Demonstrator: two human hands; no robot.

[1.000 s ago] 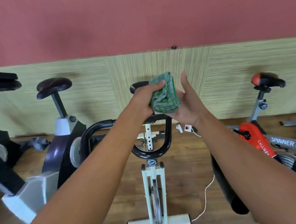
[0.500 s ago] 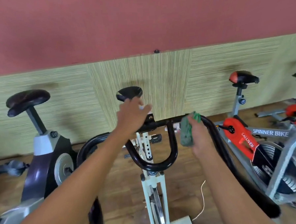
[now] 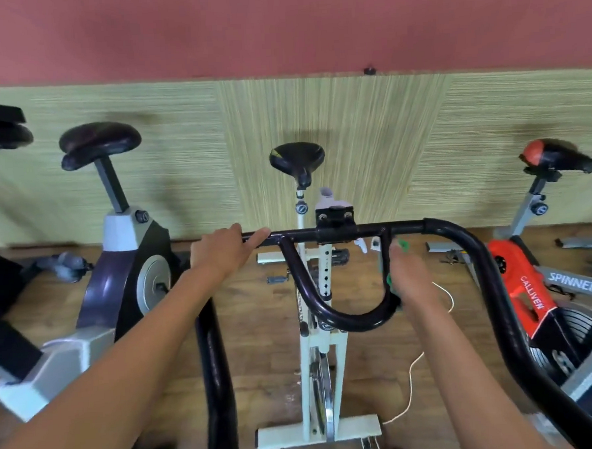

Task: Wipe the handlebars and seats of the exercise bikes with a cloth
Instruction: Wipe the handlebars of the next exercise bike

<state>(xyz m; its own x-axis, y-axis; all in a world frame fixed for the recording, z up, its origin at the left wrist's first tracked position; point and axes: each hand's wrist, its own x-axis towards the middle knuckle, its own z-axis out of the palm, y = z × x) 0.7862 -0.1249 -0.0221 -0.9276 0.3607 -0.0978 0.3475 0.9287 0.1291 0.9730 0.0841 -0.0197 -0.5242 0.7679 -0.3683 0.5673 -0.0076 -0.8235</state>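
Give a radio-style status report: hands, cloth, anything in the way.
Left hand grips handlebar crossbar. Right hand holds green cloth against the inner loop. Nothing visibly in the way.

Both arms fwd; L hand (image 3: 225, 250) curled round handlebar (image 3: 404, 226), R hand (image 3: 410, 276) round cloth (image 3: 402, 244), blurred

The left hand (image 3: 225, 252) holds the handlebar (image 3: 404, 226), its fingers (image 3: 257, 234) well left of the clamp (image 3: 335, 222). The right hand (image 3: 410, 280) holds a cloth (image 3: 403, 244), fingers (image 3: 397, 253) against the right side of the loop (image 3: 347, 319) below the bar. Beyond the fingers stands the seat (image 3: 296, 157). A left bike (image 3: 129, 267) and a right bike (image 3: 516, 271) flank them.
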